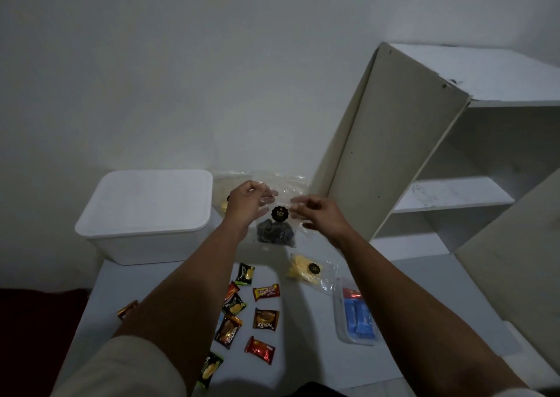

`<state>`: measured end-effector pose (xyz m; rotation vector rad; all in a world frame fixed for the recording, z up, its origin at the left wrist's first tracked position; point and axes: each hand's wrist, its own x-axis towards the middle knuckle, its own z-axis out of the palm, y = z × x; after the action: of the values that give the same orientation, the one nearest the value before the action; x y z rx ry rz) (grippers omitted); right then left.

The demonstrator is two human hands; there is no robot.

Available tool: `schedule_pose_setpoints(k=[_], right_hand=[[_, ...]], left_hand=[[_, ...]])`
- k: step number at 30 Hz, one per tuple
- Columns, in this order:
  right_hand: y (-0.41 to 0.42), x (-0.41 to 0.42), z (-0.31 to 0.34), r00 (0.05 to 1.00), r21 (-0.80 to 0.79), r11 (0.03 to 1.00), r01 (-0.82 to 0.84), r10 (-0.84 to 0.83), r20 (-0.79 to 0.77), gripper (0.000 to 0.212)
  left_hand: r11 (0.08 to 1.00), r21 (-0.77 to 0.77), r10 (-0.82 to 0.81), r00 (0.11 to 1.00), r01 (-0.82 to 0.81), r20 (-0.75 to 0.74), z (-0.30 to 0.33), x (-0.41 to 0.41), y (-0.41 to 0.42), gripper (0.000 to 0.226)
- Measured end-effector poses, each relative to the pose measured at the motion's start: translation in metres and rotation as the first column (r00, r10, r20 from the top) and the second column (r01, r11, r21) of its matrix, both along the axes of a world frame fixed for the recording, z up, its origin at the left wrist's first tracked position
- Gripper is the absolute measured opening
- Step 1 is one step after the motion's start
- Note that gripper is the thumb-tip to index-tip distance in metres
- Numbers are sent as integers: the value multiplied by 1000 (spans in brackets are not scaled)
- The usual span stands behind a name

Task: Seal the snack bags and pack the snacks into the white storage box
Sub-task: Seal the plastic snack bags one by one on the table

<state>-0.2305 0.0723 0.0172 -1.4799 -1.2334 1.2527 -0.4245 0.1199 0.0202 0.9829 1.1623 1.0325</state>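
Both hands held a clear snack bag of dark pieces upright: left hand and right hand apparently pinched its top corners, beside the closed white storage box.

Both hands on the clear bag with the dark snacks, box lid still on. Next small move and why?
Probably press the bag's open top shut. Both the left hand and right hand pinch the top of the clear bag of dark snacks, held above the table, and its mouth looks unsealed. The white storage box is lidded, so packing waits.
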Motion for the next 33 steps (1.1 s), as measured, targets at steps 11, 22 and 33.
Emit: schedule_pose_setpoints(k=[11, 22, 33], right_hand=[[76, 3, -65, 979, -202, 973, 108, -139, -148, 10], [207, -3, -140, 978, -323, 937, 132, -176, -111, 16], [253, 8, -189, 994, -255, 961, 111, -108, 25, 25]], left_hand=[[958, -152, -283, 899, 245, -333, -87, 2, 35, 32], [975, -217, -146, 853, 39, -502, -177, 23, 144, 29], [874, -237, 244, 804, -425, -543, -243, 30, 168, 30]])
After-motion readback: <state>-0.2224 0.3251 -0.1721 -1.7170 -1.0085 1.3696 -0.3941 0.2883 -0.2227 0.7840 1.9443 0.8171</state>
